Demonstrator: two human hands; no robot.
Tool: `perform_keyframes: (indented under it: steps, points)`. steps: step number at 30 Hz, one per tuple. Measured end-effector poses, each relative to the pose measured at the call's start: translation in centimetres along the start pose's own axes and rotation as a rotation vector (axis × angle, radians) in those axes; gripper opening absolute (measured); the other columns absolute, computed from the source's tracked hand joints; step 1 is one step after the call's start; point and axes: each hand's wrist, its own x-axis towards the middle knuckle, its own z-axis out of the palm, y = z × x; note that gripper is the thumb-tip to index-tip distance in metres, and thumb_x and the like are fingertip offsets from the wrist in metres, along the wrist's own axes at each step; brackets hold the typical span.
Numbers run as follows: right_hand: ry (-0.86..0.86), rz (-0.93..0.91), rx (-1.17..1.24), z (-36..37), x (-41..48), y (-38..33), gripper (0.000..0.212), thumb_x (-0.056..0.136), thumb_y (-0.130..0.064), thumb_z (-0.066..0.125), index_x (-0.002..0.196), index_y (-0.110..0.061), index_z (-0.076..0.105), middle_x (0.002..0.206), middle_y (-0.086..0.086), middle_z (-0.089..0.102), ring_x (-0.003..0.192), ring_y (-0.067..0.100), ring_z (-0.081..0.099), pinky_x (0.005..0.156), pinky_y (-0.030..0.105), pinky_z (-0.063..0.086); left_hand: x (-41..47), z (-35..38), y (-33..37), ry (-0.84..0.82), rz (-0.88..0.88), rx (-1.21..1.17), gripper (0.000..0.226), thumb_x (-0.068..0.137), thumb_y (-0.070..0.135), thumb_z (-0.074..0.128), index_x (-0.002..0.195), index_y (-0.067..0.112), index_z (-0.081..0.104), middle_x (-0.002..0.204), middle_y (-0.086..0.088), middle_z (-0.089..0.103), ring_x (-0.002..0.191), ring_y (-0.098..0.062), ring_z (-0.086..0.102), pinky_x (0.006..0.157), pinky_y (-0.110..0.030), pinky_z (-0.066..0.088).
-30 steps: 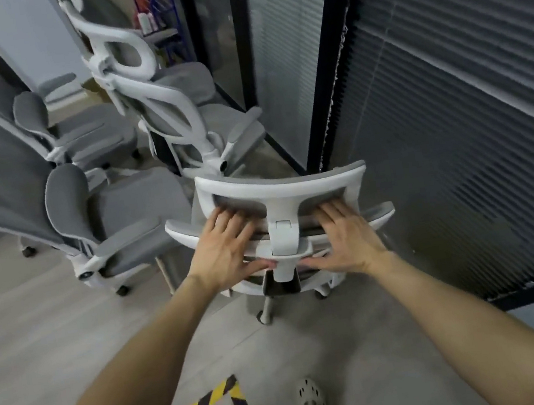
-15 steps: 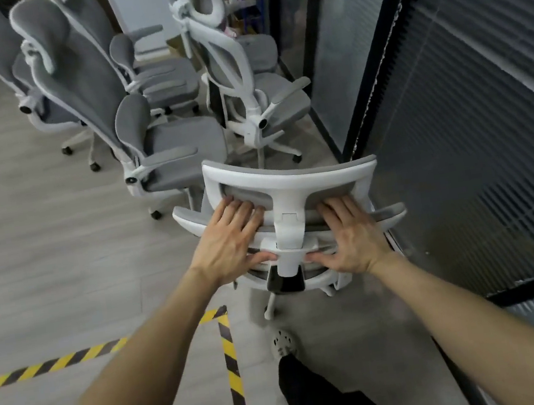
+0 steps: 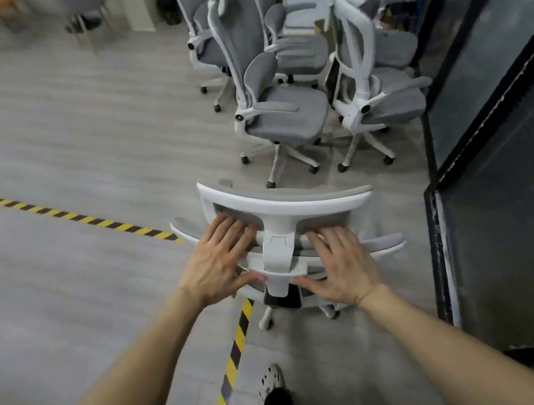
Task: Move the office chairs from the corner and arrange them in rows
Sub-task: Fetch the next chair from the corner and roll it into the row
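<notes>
- The grey plank floor [image 3: 40, 132] lies open to the left, and that is probably where the rows are meant to go.
- A dark-framed glass partition [image 3: 513, 165] with blinds closes off the right side and forms the corner that hems the chairs in.
- The stacked-up office chairs [image 3: 283, 113] stand bunched against that corner, seats and castor bases nearly touching. They seem parked tight to save room, so they look easiest to take out one at a time.
- The held chair [image 3: 287, 206] stands just in front of the person and apart from the cluster, near the partition. It is seen from behind and above, with its headrest uppermost.
- Yellow-and-black hazard tape [image 3: 228, 371] runs beneath the chair's base and bends away to the left. It may serve as a line for placing the chairs.
- The left hand [image 3: 219, 265] and the right hand [image 3: 344, 267] rest either side of the white centre bracket.
- Their fingers are spread and laid flat over the top of the backrest, with the thumbs reaching inward beneath. This even, two-sided hold suits steering a chair on castors.
- A pale shoe [image 3: 270, 382] is planted close behind the chair.
</notes>
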Motion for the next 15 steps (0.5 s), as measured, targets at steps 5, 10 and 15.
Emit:
perform_keyframes:
  steps: [5,10,15]
  points:
    - [-0.031,-0.167,0.071,-0.1,-2.5,-3.4,0.095,0.089,-0.085,0.063,0.144,-0.008,0.063,0.132,0.014,0.061,0.121,0.039,0.058,0.113,0.053,0.049,-8.9,-2.9,4.6,-0.049,-0.221,0.011,0.098,0.099,0.084,0.054,0.162,0.01,0.05,0.16,-0.017,0.053,0.157,-0.04,0.043,0.133,-0.061,0.026]
    - [0.076,-0.406,0.216,-0.9,-4.1,-9.0,0.093,0.086,-0.083,0.071,0.144,-0.01,0.068,0.131,0.016,0.064,0.122,0.039,0.061,0.118,0.055,0.046,-18.7,-4.8,8.8,-0.042,-0.457,0.03,0.095,0.098,0.084,0.057,0.152,0.006,0.058,0.148,-0.017,0.06,0.148,-0.043,0.051,0.132,-0.061,0.029]
    - [0.144,-0.563,0.313,-1.0,-5.7,-15.5,0.09,0.086,-0.08,0.073,0.139,-0.007,0.072,0.127,0.019,0.069,0.119,0.041,0.066,0.117,0.058,0.047,-27.8,-6.5,11.5,-0.112,-0.617,0.069,0.098,0.098,0.086,0.052,0.159,0.009,0.055,0.163,-0.017,0.053,0.16,-0.04,0.039,0.135,-0.06,0.024]
